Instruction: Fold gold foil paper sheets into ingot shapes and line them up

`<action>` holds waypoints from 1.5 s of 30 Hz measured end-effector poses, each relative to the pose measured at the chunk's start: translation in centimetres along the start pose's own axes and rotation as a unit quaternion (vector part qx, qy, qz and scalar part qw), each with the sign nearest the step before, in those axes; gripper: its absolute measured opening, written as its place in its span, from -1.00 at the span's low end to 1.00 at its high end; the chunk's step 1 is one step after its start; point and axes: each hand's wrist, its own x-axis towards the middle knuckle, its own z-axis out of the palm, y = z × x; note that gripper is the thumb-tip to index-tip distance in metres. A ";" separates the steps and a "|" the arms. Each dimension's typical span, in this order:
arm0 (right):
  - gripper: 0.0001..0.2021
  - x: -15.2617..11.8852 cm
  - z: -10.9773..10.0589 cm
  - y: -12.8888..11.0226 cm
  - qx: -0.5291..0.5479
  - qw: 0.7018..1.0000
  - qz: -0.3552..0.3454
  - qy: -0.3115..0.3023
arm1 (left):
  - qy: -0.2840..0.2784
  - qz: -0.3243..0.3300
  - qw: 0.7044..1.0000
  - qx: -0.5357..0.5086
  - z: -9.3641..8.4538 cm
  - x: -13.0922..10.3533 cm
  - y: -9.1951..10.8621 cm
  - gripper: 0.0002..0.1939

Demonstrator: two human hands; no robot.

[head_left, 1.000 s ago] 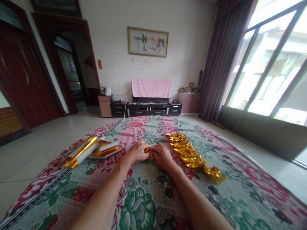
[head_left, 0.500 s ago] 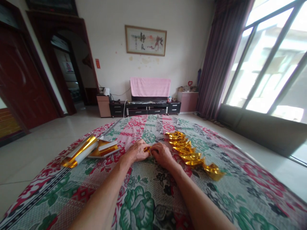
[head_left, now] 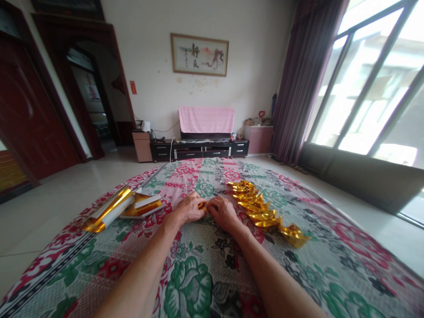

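Note:
Both hands meet over the middle of the flowered tablecloth (head_left: 188, 282). My left hand (head_left: 190, 208) is closed on a small piece of gold foil paper (head_left: 201, 206), which shows between its fingers. Against the same piece, my right hand (head_left: 222, 212) is closed with curled fingers; most of the foil is hidden by the hands. Right of them lies a row of several folded gold foil pieces (head_left: 261, 216). To the left rest a rolled gold and white sheet (head_left: 111, 212) and a stack of gold foil sheets (head_left: 147, 204).
The round table's far edge faces a low black cabinet (head_left: 202, 150) with a pink cloth (head_left: 207, 119) above it. A purple curtain (head_left: 298, 88) and a window stand at right, doors at left.
The hands stay together on the small foil piece, with only slight finger movement. The whole view has shifted slightly.

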 end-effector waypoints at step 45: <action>-0.85 0.1 1.3 0.3 -0.030 0.999 0.018 0.017 | -0.024 0.007 0.999 0.021 0.0 0.2 -0.2 -0.79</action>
